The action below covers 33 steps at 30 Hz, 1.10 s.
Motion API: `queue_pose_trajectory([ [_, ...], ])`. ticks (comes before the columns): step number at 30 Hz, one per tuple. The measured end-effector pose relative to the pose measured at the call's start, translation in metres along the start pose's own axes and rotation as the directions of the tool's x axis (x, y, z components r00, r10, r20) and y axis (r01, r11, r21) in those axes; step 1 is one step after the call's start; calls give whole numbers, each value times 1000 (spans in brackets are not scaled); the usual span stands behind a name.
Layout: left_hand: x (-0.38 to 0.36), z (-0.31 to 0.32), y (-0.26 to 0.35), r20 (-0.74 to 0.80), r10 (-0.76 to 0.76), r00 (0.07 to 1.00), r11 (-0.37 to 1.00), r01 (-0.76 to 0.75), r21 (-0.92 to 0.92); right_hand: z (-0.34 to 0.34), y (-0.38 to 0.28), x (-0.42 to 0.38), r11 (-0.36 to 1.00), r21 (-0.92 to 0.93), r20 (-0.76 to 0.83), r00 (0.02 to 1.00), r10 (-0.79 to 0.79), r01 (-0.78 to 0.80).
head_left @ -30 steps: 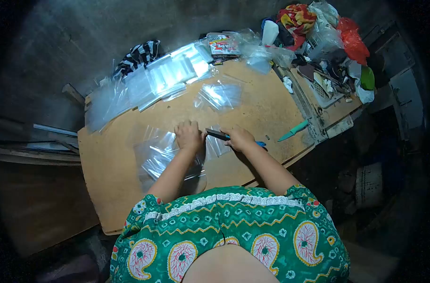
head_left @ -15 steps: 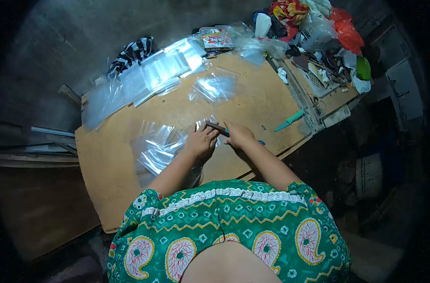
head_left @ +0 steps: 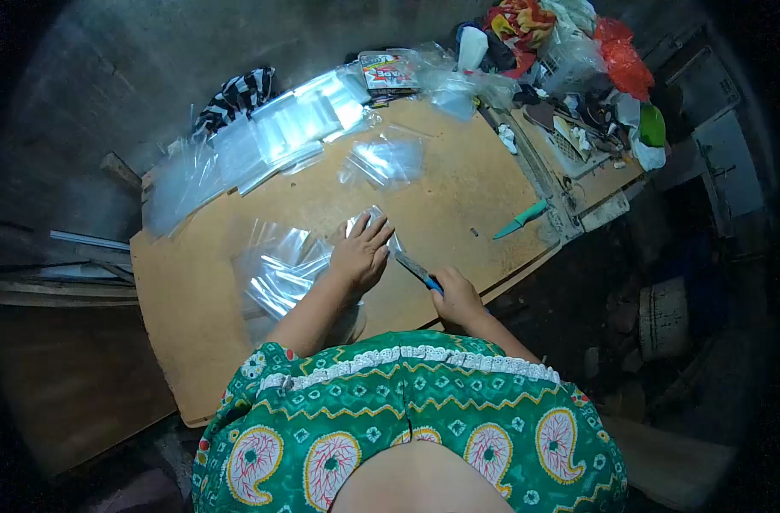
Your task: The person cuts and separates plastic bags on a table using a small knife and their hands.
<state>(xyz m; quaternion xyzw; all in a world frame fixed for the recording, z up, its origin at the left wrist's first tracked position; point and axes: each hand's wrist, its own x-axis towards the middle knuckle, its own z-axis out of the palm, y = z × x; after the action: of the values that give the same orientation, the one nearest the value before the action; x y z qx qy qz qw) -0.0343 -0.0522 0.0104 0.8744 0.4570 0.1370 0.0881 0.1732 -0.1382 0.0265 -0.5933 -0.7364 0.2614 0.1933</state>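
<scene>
My left hand (head_left: 363, 255) lies spread, palm down, on a clear plastic sheet or bag (head_left: 364, 217) whose edges show past the fingertips and to the right. In my right hand (head_left: 459, 299), fingers closed, is a knife (head_left: 414, 267) with a dark blade and a blue handle. Its blade slants up and left, the tip right by the plastic's edge near my left hand. Left of my left forearm, a loose heap of shiny clear plastic bags (head_left: 274, 275) covers part of the wooden table (head_left: 193, 333).
More clear plastic bags (head_left: 386, 161) lie toward the far side, with stacked bags (head_left: 279, 132) along the back edge. A green knife (head_left: 522, 220) rests at the right. Beyond are a printed box (head_left: 389, 72), a red plastic bag (head_left: 623, 60) and a cluttered side board (head_left: 591, 192).
My right hand has drawn back toward my body and to the right, taking the knife away from my left fingers. The left hand now lies flatter, fingers spread on the plastic.
</scene>
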Motion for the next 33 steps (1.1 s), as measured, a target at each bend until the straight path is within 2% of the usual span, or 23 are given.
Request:
queue_pose_trajectory([
  [3,-2,-1,4,-2,-9,1000,1000,9,8,10,-1,18,999,-51,-12,1000,-16,16],
  [8,-1,-2,6,-17,-28,999,999,29,39,16,-21,49,979,-197,29,997,69,-62],
  [15,-4,-1,9,-6,-24,1000,997,25,74,7,-2,52,988,-137,-43,997,70,-75],
  [16,-4,0,9,-7,-30,1000,997,30,71,8,-6,63,982,-135,-28,992,125,-128],
  [20,-4,3,7,-60,-74,995,996,77,46,15,-11,118,978,-172,-47,993,113,-119],
  [21,-3,7,3,-63,-76,995,995,80,55,15,-13,126,992,-89,-100,992,79,-87],
  [22,-3,10,1,-101,-103,990,995,104,6,15,-15,130,999,-7,-151,987,50,-51],
  [23,-4,15,-2,-137,-130,982,991,125,-47,19,-18,128,999,-3,-151,987,46,-47],
  [24,-2,13,-3,-181,-214,960,968,185,-167,20,-29,119,996,-44,-95,993,71,-75],
  [25,-3,13,-7,-183,-217,959,968,188,-164,20,-37,113,991,-88,-41,994,97,-100],
  [27,-7,5,-13,-349,-425,835,898,343,-274,20,-39,112,989,-129,-58,996,71,-78],
  [28,-8,-2,-11,-373,-439,817,895,432,-105,17,-36,119,985,-119,29,991,128,-123],
  [29,-9,-9,-12,-373,-443,815,893,439,-102,14,-33,124,979,-113,118,976,184,-171],
  [30,-6,-25,-11,-155,-536,830,844,534,-56,21,-18,135,980,-103,87,980,178,-169],
  [31,-2,-34,-13,64,-610,790,792,611,13,12,-18,142,981,-100,96,979,177,-168],
  [32,2,-33,-18,92,-667,739,744,668,27,11,-11,150,992,-39,-45,992,119,-121],
  [33,4,-34,-22,89,-671,736,741,671,27,6,-10,157,998,13,-186,980,67,-65],
])
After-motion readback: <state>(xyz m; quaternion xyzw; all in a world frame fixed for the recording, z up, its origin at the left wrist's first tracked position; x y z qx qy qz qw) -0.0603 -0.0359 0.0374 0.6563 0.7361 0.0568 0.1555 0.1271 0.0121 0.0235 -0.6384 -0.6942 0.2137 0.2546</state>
